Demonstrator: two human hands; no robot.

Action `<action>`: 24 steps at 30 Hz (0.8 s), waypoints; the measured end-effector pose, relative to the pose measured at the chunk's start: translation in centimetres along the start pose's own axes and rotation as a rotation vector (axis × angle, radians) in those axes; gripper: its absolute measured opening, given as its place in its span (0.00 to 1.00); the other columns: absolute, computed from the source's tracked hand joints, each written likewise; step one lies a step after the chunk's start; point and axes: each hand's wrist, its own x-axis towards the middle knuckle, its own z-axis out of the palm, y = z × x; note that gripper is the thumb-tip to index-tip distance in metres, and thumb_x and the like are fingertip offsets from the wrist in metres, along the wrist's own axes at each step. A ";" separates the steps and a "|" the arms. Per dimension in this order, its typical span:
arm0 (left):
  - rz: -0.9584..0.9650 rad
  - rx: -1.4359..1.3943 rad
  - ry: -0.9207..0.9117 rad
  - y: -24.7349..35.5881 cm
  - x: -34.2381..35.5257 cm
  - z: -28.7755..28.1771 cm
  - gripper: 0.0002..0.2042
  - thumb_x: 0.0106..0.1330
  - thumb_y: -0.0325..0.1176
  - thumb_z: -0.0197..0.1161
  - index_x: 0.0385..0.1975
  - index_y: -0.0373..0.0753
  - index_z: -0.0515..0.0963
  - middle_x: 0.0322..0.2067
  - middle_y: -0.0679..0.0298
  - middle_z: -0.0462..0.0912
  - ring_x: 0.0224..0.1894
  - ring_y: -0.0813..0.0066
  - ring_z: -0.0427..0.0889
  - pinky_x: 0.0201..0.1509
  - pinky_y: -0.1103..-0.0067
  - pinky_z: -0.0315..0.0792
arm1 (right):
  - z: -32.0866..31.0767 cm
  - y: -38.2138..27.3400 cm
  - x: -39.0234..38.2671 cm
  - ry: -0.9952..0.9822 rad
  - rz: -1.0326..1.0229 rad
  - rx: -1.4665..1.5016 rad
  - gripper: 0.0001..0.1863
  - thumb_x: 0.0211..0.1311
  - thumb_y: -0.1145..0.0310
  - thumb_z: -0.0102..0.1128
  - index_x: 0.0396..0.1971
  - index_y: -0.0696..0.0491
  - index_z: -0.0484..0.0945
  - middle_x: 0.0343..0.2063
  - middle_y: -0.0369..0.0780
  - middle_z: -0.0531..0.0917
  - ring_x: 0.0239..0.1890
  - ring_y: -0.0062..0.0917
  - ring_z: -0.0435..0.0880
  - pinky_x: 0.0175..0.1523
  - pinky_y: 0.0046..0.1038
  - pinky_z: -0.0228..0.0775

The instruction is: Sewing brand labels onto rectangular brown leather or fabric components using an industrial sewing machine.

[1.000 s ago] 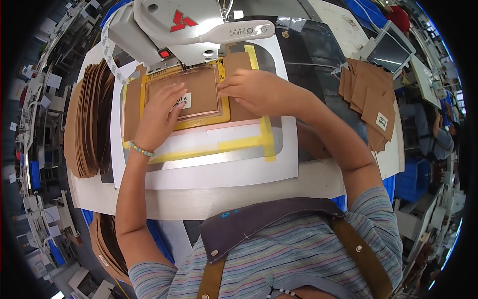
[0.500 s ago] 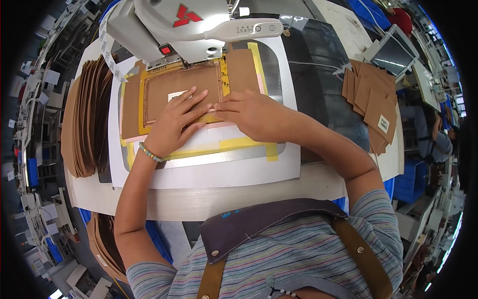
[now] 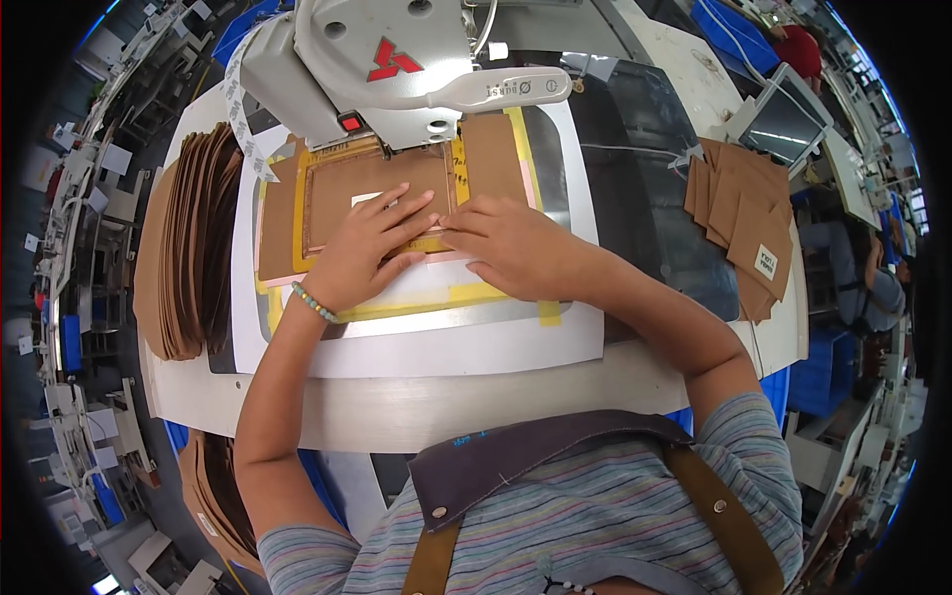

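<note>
A brown flat panel [image 3: 379,183] lies in a template with a yellow-edged rectangular frame [image 3: 300,223], below the head of a white sewing machine [image 3: 392,99]. My left hand [image 3: 369,248] rests on the panel and the frame's near edge, fingers spread, holding nothing. Its fingertips partly cover a small white label [image 3: 365,199] on the panel. Beside it, my right hand [image 3: 511,246] lies at the frame's near right corner. Its fingers stretch left with the tips touching the frame and the thumb apart. The needle area is hidden by the machine head.
A tall stack of brown pieces [image 3: 188,248] stands at the left. Several flat brown pieces [image 3: 739,203] lie fanned at the right, near a small screen [image 3: 783,119]. A dark sheet [image 3: 635,149] covers the table's right part. More brown pieces [image 3: 210,496] hang below the table's left edge.
The whole view has shifted slightly, so the machine and table appear a little lower and farther right. Both hands stay on the template; my right fingertips look slightly more apart.
</note>
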 end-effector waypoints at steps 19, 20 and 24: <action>-0.014 0.075 0.050 -3.9 4.4 0.5 0.22 0.81 0.46 0.58 0.70 0.47 0.80 0.74 0.64 0.75 0.76 0.56 0.70 0.81 0.62 0.63 | -14.8 -8.8 -4.0 0.817 -0.155 -0.098 0.18 0.79 0.59 0.50 0.46 0.50 0.89 0.40 0.41 0.92 0.44 0.37 0.88 0.48 0.31 0.79; -0.049 0.052 0.032 -4.0 4.5 0.4 0.22 0.81 0.45 0.57 0.69 0.48 0.80 0.74 0.63 0.76 0.75 0.55 0.71 0.81 0.63 0.63 | -16.0 -10.0 -4.3 1.033 -0.360 0.107 0.16 0.80 0.54 0.51 0.55 0.40 0.85 0.43 0.34 0.90 0.47 0.30 0.86 0.47 0.29 0.77; -0.102 0.041 0.015 -4.1 5.3 0.2 0.21 0.82 0.45 0.56 0.69 0.48 0.81 0.72 0.62 0.78 0.71 0.50 0.74 0.79 0.62 0.65 | -19.5 -12.1 -3.5 1.183 -0.836 0.333 0.21 0.83 0.48 0.52 0.71 0.25 0.72 0.46 0.25 0.82 0.46 0.17 0.80 0.45 0.27 0.75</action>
